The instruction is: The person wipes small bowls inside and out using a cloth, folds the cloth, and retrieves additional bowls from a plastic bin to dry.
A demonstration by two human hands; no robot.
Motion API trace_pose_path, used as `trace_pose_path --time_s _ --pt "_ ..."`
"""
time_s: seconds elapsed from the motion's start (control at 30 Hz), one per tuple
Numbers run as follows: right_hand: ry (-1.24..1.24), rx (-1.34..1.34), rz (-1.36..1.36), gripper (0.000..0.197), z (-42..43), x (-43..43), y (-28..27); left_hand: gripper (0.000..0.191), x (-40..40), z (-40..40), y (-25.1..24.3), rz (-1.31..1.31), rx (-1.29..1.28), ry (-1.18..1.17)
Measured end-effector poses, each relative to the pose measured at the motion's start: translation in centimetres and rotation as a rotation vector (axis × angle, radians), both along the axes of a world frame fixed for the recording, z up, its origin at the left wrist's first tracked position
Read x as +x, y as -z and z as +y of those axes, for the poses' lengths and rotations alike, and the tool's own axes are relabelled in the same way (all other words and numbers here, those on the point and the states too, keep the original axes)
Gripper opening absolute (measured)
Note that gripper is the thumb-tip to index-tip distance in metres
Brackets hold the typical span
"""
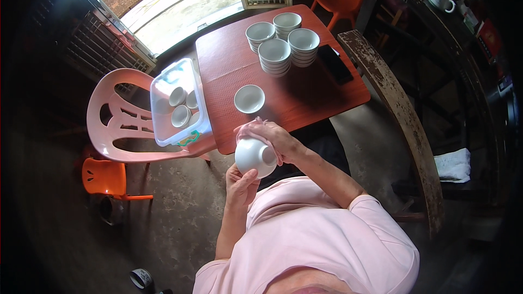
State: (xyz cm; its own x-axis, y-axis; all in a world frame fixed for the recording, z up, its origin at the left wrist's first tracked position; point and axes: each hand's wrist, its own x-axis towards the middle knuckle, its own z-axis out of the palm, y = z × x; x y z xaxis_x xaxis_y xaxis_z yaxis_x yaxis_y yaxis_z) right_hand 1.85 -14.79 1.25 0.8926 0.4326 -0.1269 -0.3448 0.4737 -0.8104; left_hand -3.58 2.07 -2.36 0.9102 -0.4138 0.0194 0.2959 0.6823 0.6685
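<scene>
A white bowl (254, 158) is tilted on its side between my hands, its foot turned to the right. My left hand (242, 183) grips its lower left rim, thumb on the outer wall. With my right hand (282, 139) I hold a pink cloth (256, 130) against the bowl's upper side; some fingertips are hidden by the cloth. Just beyond, a single white bowl (249, 99) stands upright on the red-brown table (229, 65). Farther back are several stacks of white bowls (274, 55). More small bowls (180, 116) lie in a clear plastic box (157, 130) left of the table.
The box rests on a pink plastic chair (98, 118). A dark phone-like slab (335, 64) lies on the table's right side. A worn wooden bench (392, 106) curves along the right, and an orange chair (104, 177) stands on the floor at left.
</scene>
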Motion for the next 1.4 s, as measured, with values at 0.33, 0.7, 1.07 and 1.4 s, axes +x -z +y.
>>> trace_pose_path --time_s 0.33,0.7,1.07,1.4 --pt "0.365 -0.285 -0.236 0.05 1.9 -4.2 0.9 0.038 0.8 1.1 -0.3 -0.03 0.006 -0.315" --pt "0.591 -0.585 -0.852 0.02 2.3 -4.0 1.5 0.045 1.0 1.4 -0.6 0.134 -0.077 -0.195" --pt "0.593 -0.731 -1.146 0.021 2.3 -2.3 1.2 0.05 0.1 0.6 -0.1 0.235 -0.143 -0.094" --pt "0.172 0.094 -0.134 0.03 1.6 -0.8 0.6 0.025 -0.4 0.2 -1.1 -0.084 0.195 -0.053"
